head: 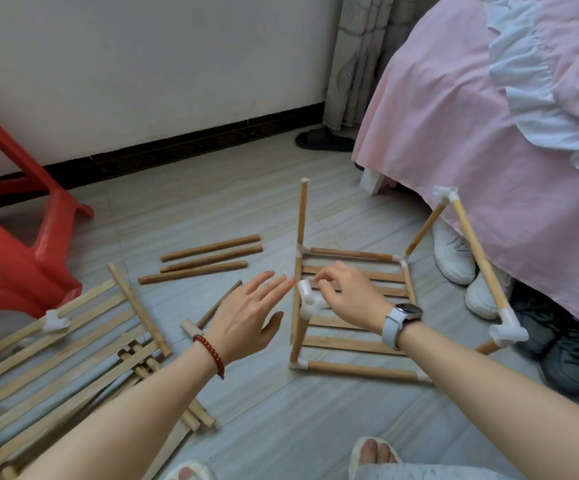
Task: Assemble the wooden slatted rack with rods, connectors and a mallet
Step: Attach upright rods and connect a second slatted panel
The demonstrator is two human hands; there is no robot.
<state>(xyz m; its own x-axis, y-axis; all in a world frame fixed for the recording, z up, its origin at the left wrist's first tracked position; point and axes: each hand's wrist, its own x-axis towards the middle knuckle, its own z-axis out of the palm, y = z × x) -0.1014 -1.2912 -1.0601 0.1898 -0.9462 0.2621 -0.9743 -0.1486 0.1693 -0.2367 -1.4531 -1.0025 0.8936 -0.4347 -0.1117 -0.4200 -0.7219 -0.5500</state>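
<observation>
A partly built rack stands on the floor, a slatted base with upright rods at its corners. On the near-left upright sits a white connector. My right hand is beside it, its curled fingertips pinching the connector's top. My left hand hovers just left of the connector, fingers straight and spread, holding nothing. A small wooden mallet lies on the floor partly under my left hand. The right side of the rack carries a top rod joined by white connectors.
Three loose rods lie on the floor behind my hands. A slatted panel with a connector and more rods lies at left. A red plastic stool stands far left. A pink-covered bed and several shoes crowd the right.
</observation>
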